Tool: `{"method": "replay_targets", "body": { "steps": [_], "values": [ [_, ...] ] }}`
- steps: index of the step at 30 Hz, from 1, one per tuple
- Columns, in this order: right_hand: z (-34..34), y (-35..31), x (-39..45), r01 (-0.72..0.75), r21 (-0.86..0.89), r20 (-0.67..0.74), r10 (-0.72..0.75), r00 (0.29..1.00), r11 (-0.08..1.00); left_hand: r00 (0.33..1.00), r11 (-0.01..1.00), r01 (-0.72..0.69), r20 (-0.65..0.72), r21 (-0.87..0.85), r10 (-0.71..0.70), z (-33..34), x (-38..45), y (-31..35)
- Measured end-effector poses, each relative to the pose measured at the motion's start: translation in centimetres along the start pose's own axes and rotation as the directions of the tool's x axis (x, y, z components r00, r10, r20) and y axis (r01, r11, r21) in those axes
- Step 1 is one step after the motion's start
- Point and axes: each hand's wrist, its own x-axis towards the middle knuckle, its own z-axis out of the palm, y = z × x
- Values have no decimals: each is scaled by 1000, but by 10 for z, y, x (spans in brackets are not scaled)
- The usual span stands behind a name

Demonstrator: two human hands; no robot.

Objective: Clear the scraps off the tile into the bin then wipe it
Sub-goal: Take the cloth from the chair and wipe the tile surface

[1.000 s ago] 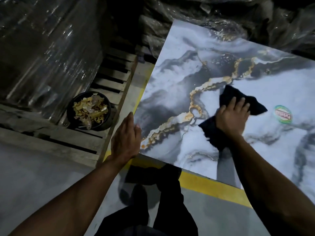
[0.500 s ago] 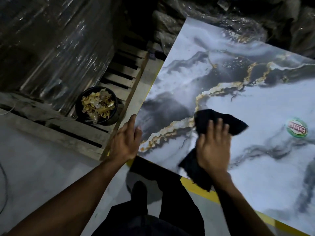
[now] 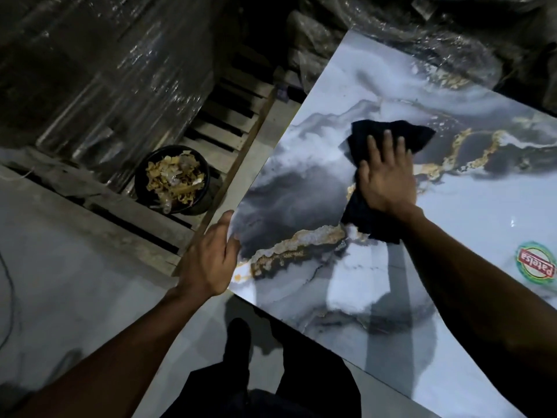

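The tile (image 3: 452,236), a big glossy slab veined in grey, black and gold, lies flat and takes up the right side of the view. The right hand (image 3: 387,179) rests flat on a black cloth (image 3: 379,137), fingers straight and slightly spread, pressing it down on the tile near the dark patch and the gold vein. The cloth sticks out beyond the fingertips and trails back under the wrist. The left hand (image 3: 208,260) sits at the tile's left edge, fingers loosely extended along it with the thumb lying on the tile face; it holds nothing that I can see. A round green and red sticker (image 3: 537,264) is stuck to the tile well to the right of the cloth. The tile face shows no scraps.

The bin (image 3: 172,179), a small black round tub, stands off to the left on a wooden pallet (image 3: 229,122), apart from the tile, and is heaped with yellowish scraps (image 3: 171,182). Behind it rise stacks wrapped in clear plastic (image 3: 105,70). The floor (image 3: 60,282) below is pale grey, and the person's dark trousers and a shoe (image 3: 238,336) show beneath the tile's near edge.
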Motion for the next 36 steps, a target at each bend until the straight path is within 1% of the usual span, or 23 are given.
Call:
{"method": "replay_targets", "body": {
  "steps": [2, 4, 6, 8, 9, 11, 14, 17, 19, 21, 22, 23, 25, 27, 28, 29, 32, 33, 35, 36],
  "values": [
    [6, -19, -12, 128, -19, 3, -128, 992, 992, 1000, 1000, 6, 8, 5, -6, 1, 0, 0],
    [13, -43, -33, 247, -1, -1, -247, 969, 969, 1000, 1000, 4, 13, -1, -4, 1, -1, -2],
    [22, -70, -58, 331, 8, 10, -331, 944, 944, 1000, 999, -8, 15, -44, 8, -2, -4, -3],
    [30, -93, -83, 379, -5, 21, -379, 925, 925, 1000, 992, -9, -21, -125, 6, -4, -8, -1],
    [33, -104, -96, 389, -12, 24, -389, 921, 921, 999, 984, 11, -49, -175, -19, -5, -12, -1],
    [37, -127, -116, 399, -13, 32, -399, 916, 917, 988, 963, 84, -105, -254, -114, -8, -24, -3],
    [39, -159, -140, 428, 4, 36, -428, 903, 904, 972, 956, 138, -151, -257, -181, -9, -47, -20],
    [45, -185, -156, 502, -16, 26, -501, 865, 865, 951, 947, 196, -186, -253, -247, -7, -66, -41],
    [48, -191, -163, 576, -64, 60, -573, 817, 815, 927, 918, 242, -205, -313, -314, -10, -76, -46],
    [49, -186, -171, 691, -104, 75, -687, 722, 715, 914, 893, 266, -199, -362, -353, -14, -82, -48],
    [49, -180, -175, 738, -116, 82, -734, 674, 664, 917, 890, 261, -191, -374, -349, -16, -85, -48],
    [49, -172, -181, 768, -127, 90, -763, 640, 628, 923, 889, 248, -186, -385, -338, -18, -89, -52],
    [48, -150, -196, 789, -164, 100, -786, 610, 592, 923, 876, 216, -202, -431, -327, -23, -96, -51],
    [45, -123, -214, 782, -177, 106, -779, 618, 597, 939, 895, 151, -221, -419, -262, -25, -103, -49],
    [42, -110, -224, 778, -159, 97, -774, 625, 608, 952, 910, 99, -228, -403, -204, -25, -107, -47],
    [39, -98, -235, 769, -145, 82, -767, 637, 623, 959, 933, 64, -235, -355, -156, -20, -108, -48],
    [34, -73, -260, 709, -171, 42, -714, 699, 684, 962, 920, 140, -170, -365, -214, -13, -114, -33],
    [34, -67, -268, 690, -178, 44, -695, 718, 701, 963, 936, 118, -193, -331, -190, -8, -118, -28],
    [36, -52, -281, 654, -194, 48, -659, 751, 731, 968, 976, -10, -246, -216, -44, -3, -128, -16],
    [37, -44, -287, 631, -193, 48, -635, 771, 752, 967, 985, -76, -251, -156, 35, 0, -132, -9]
  ]
}}
